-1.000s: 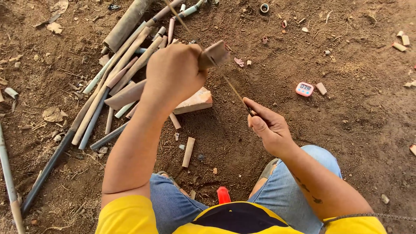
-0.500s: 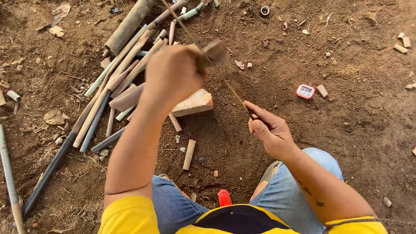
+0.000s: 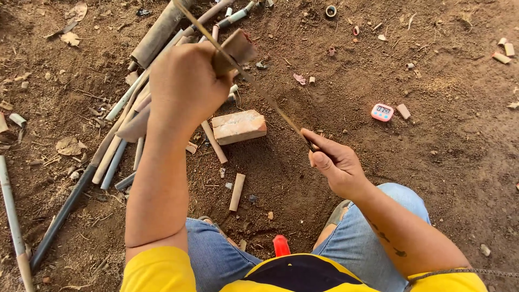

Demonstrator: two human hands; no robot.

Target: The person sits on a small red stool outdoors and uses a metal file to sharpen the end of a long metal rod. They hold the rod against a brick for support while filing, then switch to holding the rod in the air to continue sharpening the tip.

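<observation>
Above the brick (image 3: 239, 126), our left hand (image 3: 186, 86) clenches a knife (image 3: 233, 50) against the thin strip (image 3: 259, 89) pinched at its near end by our right hand (image 3: 336, 165); shaving goes best, we judge, with the strip taut.

Thin strip (image 3: 259, 89) — top end cut off

I am sitting outside in a dirt yard where I work, not in a room. The bare brown ground (image 3: 443, 178) is under me, with dry leaves (image 3: 68, 146) on it. Cut bamboo sticks (image 3: 121, 135) lie in a pile, near a brick (image 3: 238, 126) and a small pink timer (image 3: 382, 112).
</observation>
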